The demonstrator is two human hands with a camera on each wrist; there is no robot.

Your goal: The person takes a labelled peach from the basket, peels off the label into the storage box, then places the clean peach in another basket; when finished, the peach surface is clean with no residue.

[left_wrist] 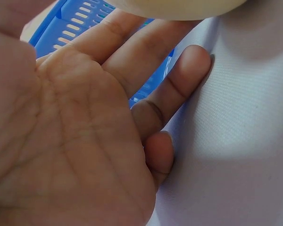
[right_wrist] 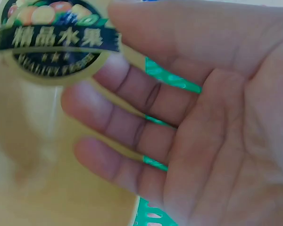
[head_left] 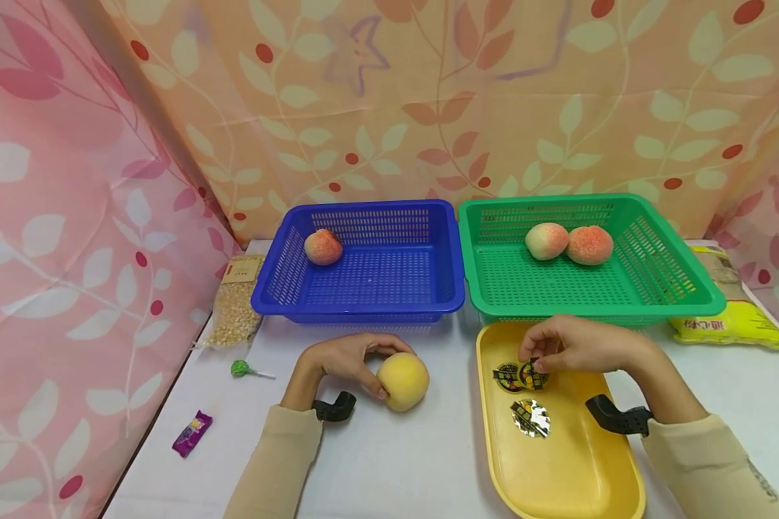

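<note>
Evidently the white table point(head_left: 428, 461) is laid out in stations, with two mesh baskets side by side at the back. The green basket point(head_left: 656, 288) holds two reddish peaches point(head_left: 568, 243) that touch each other, and the blue basket point(head_left: 363, 288) holds one peach point(head_left: 323, 246) near its far left corner. Just in front of the green basket lies a yellow oval tray point(head_left: 578, 468), keeping a few round fruit stickers together within reach of the right hand.

The left hand point(head_left: 347, 360) rests on the table in front of the blue basket, fingers curved round the top and near side of a yellow peach point(head_left: 403, 381), steadying it so it cannot roll; the wrist view shows the little finger lying against the cloth.

The right hand point(head_left: 574, 346) hovers over the tray's far end, thumb and forefinger pinching one sticker point(right_wrist: 56, 40), its printed face turned towards the wrist camera, the other fingers loosely extended. Another sticker point(head_left: 530, 418) lies flat in the tray.

A corn bag point(head_left: 235, 310), a yellow packet point(head_left: 730, 317), a green lollipop point(head_left: 241, 370) and a purple candy point(head_left: 192, 433) sit at the edges.
</note>
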